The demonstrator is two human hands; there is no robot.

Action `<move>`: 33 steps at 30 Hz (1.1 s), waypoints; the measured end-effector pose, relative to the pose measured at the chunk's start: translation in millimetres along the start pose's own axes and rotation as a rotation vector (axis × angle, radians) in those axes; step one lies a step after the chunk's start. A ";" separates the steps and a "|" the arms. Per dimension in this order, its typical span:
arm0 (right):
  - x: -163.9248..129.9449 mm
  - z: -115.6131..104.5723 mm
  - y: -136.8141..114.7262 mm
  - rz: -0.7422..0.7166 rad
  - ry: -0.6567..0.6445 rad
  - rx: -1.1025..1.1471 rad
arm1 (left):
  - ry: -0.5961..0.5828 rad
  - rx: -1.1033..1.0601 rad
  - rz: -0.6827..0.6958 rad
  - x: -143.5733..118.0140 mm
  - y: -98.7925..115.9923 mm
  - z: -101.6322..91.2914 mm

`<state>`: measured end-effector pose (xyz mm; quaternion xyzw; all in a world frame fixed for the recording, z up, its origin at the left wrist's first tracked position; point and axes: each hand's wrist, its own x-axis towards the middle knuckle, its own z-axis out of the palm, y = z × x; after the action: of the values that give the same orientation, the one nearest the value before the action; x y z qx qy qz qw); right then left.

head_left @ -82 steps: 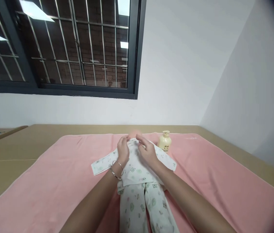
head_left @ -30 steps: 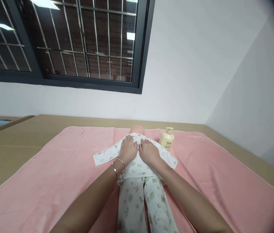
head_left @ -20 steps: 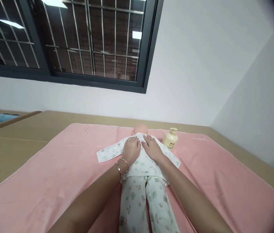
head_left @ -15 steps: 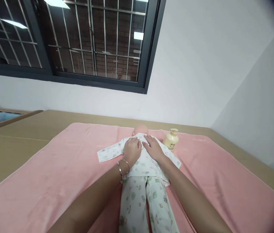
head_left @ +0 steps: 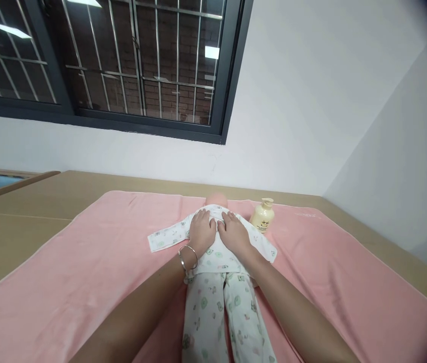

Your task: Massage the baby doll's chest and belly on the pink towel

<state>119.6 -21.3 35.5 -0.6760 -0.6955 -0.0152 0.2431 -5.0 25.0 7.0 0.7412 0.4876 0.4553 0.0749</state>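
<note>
A baby doll lies on a pink blanket (head_left: pixel 115 267), dressed in a white patterned top (head_left: pixel 219 257) and matching trousers (head_left: pixel 203 312). Only the rounded top of the doll's head (head_left: pixel 217 199) shows beyond the collar. My left hand (head_left: pixel 201 231) rests flat on the left side of the upper top, a silver bangle (head_left: pixel 187 259) at its wrist. On the right side, my right hand (head_left: pixel 235 233) lies flat too, fingers pointing toward the head. The thumbs are near each other, with cloth showing between them. Neither hand grips anything.
A cream pump bottle (head_left: pixel 262 217) stands on the blanket just right of the doll's shoulder. Beneath the blanket is a wooden surface (head_left: pixel 80 194), bordered by a white wall (head_left: pixel 281 111). Above it is a dark-framed window (head_left: pixel 141 126) with bars.
My hands have shifted slightly on the top; the left hand's fingers look straighter and the thumbs sit lower. The whole view has drifted a little, moving the scene leftward.
</note>
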 end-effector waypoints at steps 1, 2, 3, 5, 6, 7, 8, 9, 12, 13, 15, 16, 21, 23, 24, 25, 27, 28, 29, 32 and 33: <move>2.3 0.5 3.7 -0.009 -0.006 0.034 | 0.007 0.001 0.003 -0.1 0.1 -0.1; 4.6 1.0 7.5 -0.021 -0.015 0.066 | 0.011 0.007 0.011 -0.2 0.3 -0.3; 6.8 1.5 11.3 -0.035 -0.025 0.095 | 0.010 0.019 0.030 -0.5 0.5 -0.6; 10.5 2.6 17.7 -0.061 -0.042 0.141 | -0.008 0.044 0.096 -1.4 1.1 -1.7; 11.8 3.2 20.2 -0.071 -0.047 0.156 | -0.016 0.048 0.133 -1.9 1.6 -2.4; 12.7 3.7 22.0 -0.078 -0.049 0.165 | -0.021 0.047 0.164 -2.2 2.3 -3.1; 13.3 4.1 23.0 -0.079 -0.049 0.166 | -0.025 0.046 0.184 -2.4 3.1 -3.9; 13.5 4.4 23.4 -0.079 -0.048 0.163 | -0.028 0.051 0.188 -2.3 4.0 -4.6; 11.7 3.6 20.1 -0.074 -0.045 0.125 | -0.052 0.115 0.137 -0.6 6.4 -6.3; 10.2 2.6 17.5 -0.073 -0.040 0.103 | -0.064 0.140 0.114 0.3 6.6 -6.5; 6.1 -1.3 10.4 -0.064 -0.016 0.046 | -0.085 0.171 0.071 2.1 6.0 -6.3; 3.6 -4.0 6.1 -0.058 -0.004 0.012 | -0.093 0.178 0.056 2.9 5.2 -5.9; -7.3 -22.3 -13.0 -0.065 -0.051 -0.115 | -0.108 0.187 0.041 4.9 1.1 -3.9; -8.3 -27.7 -15.1 -0.078 -0.072 -0.121 | -0.119 0.194 0.064 5.1 1.6 -4.2; -7.9 -29.2 -14.5 -0.080 -0.076 -0.113 | -0.121 0.200 0.081 5.2 2.6 -4.9; -6.7 -29.8 -12.9 -0.082 -0.079 -0.098 | -0.117 0.207 0.100 5.2 4.1 -5.8; -2.8 -28.7 -6.9 -0.097 -0.089 -0.044 | -0.102 0.229 0.138 4.7 8.6 -8.7; -0.3 -27.2 -2.9 -0.108 -0.097 -0.008 | -0.095 0.245 0.151 4.2 11.3 -10.4; 2.3 -25.1 1.6 -0.114 -0.107 0.032 | -0.091 0.264 0.159 3.5 14.1 -12.2; 9.2 -17.8 15.4 -0.098 -0.134 0.134 | -0.096 0.335 0.139 0.1 21.7 -16.5; 10.7 -15.4 19.3 -0.090 -0.141 0.153 | -0.095 0.354 0.129 -1.3 23.6 -17.3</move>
<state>143.0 -15.1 46.9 -0.6229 -0.7397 0.0746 0.2435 -2.7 6.1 29.2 0.7930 0.5075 0.3309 -0.0630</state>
